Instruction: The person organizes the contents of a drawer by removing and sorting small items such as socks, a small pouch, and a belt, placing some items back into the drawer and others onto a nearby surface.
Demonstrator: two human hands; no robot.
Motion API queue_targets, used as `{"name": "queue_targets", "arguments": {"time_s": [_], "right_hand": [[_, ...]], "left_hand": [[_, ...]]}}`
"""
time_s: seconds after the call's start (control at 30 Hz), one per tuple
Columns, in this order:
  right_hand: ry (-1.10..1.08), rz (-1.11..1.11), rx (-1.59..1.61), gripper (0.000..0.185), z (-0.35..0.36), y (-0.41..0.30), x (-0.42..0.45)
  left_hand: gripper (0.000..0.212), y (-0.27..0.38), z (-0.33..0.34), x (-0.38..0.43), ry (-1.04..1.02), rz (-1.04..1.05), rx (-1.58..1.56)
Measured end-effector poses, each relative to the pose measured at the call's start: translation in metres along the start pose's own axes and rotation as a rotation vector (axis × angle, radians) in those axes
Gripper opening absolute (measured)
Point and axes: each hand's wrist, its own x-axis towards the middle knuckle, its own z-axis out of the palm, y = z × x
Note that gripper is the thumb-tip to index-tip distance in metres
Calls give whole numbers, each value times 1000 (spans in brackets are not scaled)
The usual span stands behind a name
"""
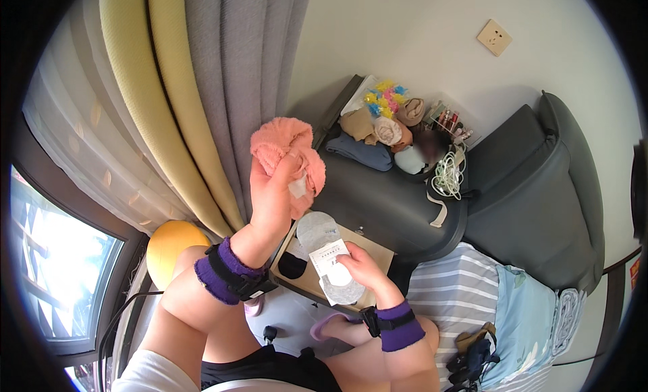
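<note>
My left hand is raised in front of the grey curtain and grips a bunched, fluffy pink cloth with a small white tag. My right hand holds a pair of grey socks by the white paper band around them, which bears writing. Below the socks is an open drawer of light wood, with a black and white item at its left side. What lies under the socks is hidden. Purple cuffs with black straps are on both my wrists.
Rolled clothes, a folded blue cloth, coiled white cables and a clear box of small items stand on the dark nightstand. A bed is at right, a yellow round seat at left.
</note>
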Motion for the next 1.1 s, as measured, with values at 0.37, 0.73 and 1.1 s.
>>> {"name": "queue_targets", "arguments": {"time_s": [0.37, 0.73, 1.1], "right_hand": [[287, 261, -116, 36, 13, 189, 90], [524, 178, -386, 35, 76, 200, 134], [408, 55, -290, 46, 73, 221, 116]], "left_hand": [[35, 19, 2, -8, 81, -266, -91], [39, 11, -8, -7, 76, -295, -68], [39, 2, 12, -17, -1, -297, -36]]}}
